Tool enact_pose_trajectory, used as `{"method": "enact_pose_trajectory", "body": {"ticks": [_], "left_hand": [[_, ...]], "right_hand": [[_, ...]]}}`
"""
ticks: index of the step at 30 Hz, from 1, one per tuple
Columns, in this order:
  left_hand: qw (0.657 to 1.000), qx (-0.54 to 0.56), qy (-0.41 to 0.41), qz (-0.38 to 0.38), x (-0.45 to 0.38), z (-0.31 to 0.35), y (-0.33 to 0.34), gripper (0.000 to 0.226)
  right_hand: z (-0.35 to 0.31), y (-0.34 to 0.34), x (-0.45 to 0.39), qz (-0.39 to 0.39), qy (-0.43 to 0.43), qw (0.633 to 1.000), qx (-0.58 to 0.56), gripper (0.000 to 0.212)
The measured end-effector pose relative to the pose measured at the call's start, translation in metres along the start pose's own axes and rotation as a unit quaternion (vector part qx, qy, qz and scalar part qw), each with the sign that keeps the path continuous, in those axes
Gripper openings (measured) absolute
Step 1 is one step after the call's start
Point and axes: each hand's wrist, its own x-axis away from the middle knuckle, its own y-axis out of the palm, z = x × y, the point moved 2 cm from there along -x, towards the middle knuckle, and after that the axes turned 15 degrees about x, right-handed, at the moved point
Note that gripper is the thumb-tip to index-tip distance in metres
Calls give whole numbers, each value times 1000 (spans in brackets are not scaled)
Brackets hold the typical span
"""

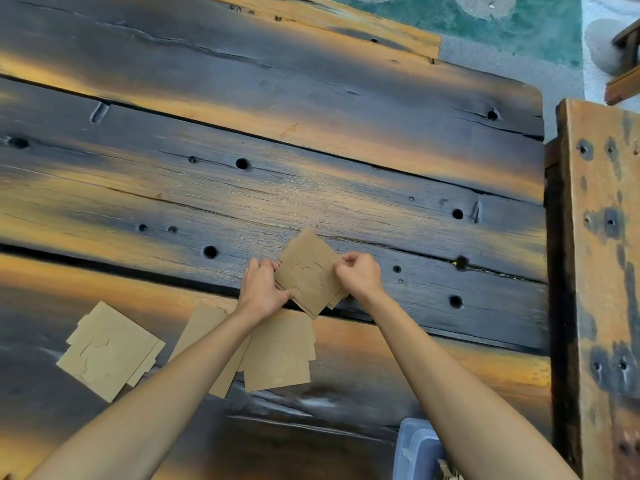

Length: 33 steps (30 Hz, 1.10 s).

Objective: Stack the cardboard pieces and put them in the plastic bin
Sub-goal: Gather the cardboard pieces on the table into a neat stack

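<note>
A big wooden table point(242, 140) made of dark and orange planks lies under the hands and spreads out far past them, with round holes point(210, 252) here and there in the wood. To the right of the right hand stands a wooden bench point(602, 271), close beside the table's end. Far beyond the hands, past the table, a green rug point(502, 32) lies on the floor.
</note>
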Motion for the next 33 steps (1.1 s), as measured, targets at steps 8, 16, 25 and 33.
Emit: {"method": "enact_pose_trajectory", "body": {"ticks": [8,16,25,33], "left_hand": [[997,58,33,32,34,-9,-4,53],[975,219,-11,29,62,-17,-11,25],[940,323,-91,69,110,-56,-6,25],[951,223,-171,128,151,-76,20,27]], "right_hand": [[8,-4,24,-44,-29,998,-34,14],[16,11,56,-62,-33,995,-67,17],[20,33,83,-89,-68,993,-28,22],[17,54,91,-79,-128,979,141,42]]}}
